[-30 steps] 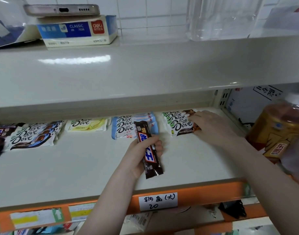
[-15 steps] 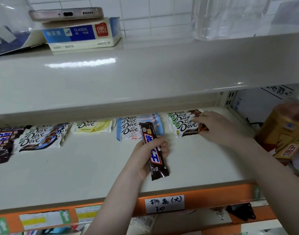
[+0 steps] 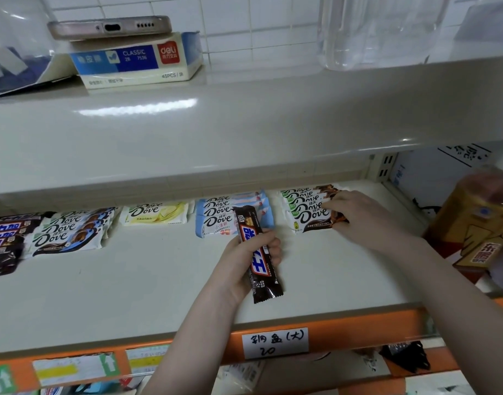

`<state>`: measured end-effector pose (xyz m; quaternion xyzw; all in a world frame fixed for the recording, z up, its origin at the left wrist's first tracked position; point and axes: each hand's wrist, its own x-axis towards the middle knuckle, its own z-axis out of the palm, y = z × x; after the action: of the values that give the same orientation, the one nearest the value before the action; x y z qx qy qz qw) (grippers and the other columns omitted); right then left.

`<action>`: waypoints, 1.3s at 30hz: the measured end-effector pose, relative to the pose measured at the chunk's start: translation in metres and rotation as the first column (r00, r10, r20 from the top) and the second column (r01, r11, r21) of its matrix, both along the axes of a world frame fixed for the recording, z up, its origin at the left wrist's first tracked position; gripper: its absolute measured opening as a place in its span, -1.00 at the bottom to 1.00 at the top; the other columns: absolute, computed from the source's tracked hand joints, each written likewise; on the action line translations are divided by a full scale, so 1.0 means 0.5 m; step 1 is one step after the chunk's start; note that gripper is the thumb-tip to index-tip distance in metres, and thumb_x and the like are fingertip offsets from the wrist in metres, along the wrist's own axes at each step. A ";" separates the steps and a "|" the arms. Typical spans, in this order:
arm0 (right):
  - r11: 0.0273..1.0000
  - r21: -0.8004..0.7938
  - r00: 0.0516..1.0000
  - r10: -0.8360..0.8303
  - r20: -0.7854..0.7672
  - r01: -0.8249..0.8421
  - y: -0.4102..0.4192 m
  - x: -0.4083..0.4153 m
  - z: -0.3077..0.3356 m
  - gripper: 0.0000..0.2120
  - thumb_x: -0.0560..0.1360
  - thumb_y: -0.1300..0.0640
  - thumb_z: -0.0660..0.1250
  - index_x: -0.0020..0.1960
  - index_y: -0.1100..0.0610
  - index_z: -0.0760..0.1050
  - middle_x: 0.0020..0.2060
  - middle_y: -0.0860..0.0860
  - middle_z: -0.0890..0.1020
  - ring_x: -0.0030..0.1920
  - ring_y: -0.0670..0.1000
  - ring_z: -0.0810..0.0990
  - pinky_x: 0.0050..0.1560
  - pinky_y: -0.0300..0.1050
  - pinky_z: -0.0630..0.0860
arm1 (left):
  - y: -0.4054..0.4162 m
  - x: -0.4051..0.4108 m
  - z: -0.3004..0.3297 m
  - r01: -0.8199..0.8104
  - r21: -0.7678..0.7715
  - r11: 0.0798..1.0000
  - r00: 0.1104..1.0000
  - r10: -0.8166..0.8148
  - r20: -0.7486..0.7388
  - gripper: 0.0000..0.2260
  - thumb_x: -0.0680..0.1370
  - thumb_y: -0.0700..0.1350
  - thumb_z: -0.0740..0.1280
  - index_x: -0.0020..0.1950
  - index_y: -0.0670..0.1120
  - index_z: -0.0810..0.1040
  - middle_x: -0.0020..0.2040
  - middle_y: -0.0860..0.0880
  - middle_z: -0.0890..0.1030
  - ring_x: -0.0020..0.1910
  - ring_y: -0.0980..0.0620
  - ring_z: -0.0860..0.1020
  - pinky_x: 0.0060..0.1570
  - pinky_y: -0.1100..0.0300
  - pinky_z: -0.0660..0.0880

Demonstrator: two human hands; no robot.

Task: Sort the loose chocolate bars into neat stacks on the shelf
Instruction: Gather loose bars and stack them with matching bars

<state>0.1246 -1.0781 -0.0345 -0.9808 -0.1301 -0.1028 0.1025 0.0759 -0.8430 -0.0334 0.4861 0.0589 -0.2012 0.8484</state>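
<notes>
My left hand [image 3: 248,259] grips a dark brown Snickers bar [image 3: 257,259] upright above the middle of the shelf [image 3: 147,280]. My right hand [image 3: 361,216] rests its fingers on the right end of the green-and-brown Dove stack [image 3: 307,210] at the back right. Further left lie a light blue Dove stack [image 3: 219,213], a yellow Dove bar [image 3: 154,213], a white-and-brown Dove stack [image 3: 70,230] and a Snickers stack [image 3: 5,240] at the far left.
An upper shelf [image 3: 244,118] overhangs the bars; on it stand a blue box [image 3: 136,62] with a phone [image 3: 110,27] on top and a clear container [image 3: 381,29]. A tea bottle [image 3: 481,223] stands at the right. An orange rail with a handwritten label [image 3: 274,342] fronts the shelf.
My left hand with the Snickers bar has hardly moved. My right hand stays at the green Dove stack, its fingers shifted slightly along the right end.
</notes>
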 end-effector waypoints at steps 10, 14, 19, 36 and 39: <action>0.999 -0.029 1.000 -0.031 -0.004 0.030 0.007 -0.003 0.003 -0.65 0.45 0.21 0.27 0.23 0.06 0.46 0.14 0.02 0.51 0.15 0.08 0.39 0.14 -0.06 0.35 | 0.000 -0.003 0.006 -0.024 -0.010 1.000 0.999 0.023 -0.038 -0.94 0.49 -0.29 0.30 -0.05 -0.21 0.48 -0.34 -0.12 0.60 -0.44 0.04 0.56 -0.39 0.23 0.53; 0.999 -0.025 0.999 -0.031 0.011 0.031 0.008 -0.007 0.000 -0.63 0.45 0.20 0.27 0.26 0.05 0.44 0.15 0.03 0.50 0.16 0.08 0.39 0.14 -0.06 0.34 | -0.001 -0.005 0.010 -0.043 -0.015 0.999 0.997 0.042 -0.061 -0.92 0.50 -0.30 0.29 -0.02 -0.22 0.47 -0.35 -0.13 0.60 -0.46 0.04 0.56 -0.40 0.24 0.54; 0.998 0.007 0.993 -0.064 0.097 0.064 0.025 -0.040 -0.004 -0.67 0.48 0.16 0.26 0.24 0.09 0.44 0.14 0.06 0.51 0.13 0.10 0.41 0.12 -0.03 0.35 | 0.004 -0.017 0.019 -0.067 -0.017 0.998 0.992 0.065 -0.105 -0.88 0.53 -0.31 0.18 0.01 -0.23 0.48 -0.30 -0.15 0.58 -0.42 -0.01 0.58 -0.40 0.20 0.57; 0.847 0.517 0.992 0.101 0.070 -0.123 0.317 -0.205 0.003 -0.72 0.52 0.06 0.24 0.21 0.06 0.50 0.14 -0.01 0.57 0.15 -0.01 0.50 0.16 -0.09 0.41 | 0.247 -0.163 0.062 0.138 0.435 0.890 0.985 -0.168 0.031 -0.81 0.50 -0.34 0.26 0.08 -0.21 0.54 -0.34 -0.06 0.65 -0.38 -0.01 0.61 -0.37 0.17 0.59; 0.736 0.659 0.985 0.167 0.047 -0.156 0.439 -0.226 0.026 -0.76 0.50 0.03 0.25 0.14 -0.01 0.54 0.03 -0.12 0.61 0.02 -0.13 0.54 0.06 -0.18 0.46 | 0.346 -0.195 0.073 0.168 0.437 0.884 0.976 -0.212 0.054 -0.86 0.51 -0.35 0.25 0.03 -0.22 0.52 -0.36 -0.01 0.65 -0.43 0.02 0.61 -0.42 0.19 0.57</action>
<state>0.0117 -0.8588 -0.0215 -0.8671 -0.1690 -0.1253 0.4515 -0.0217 -0.6701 0.0030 0.6740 0.0114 -0.2406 0.6984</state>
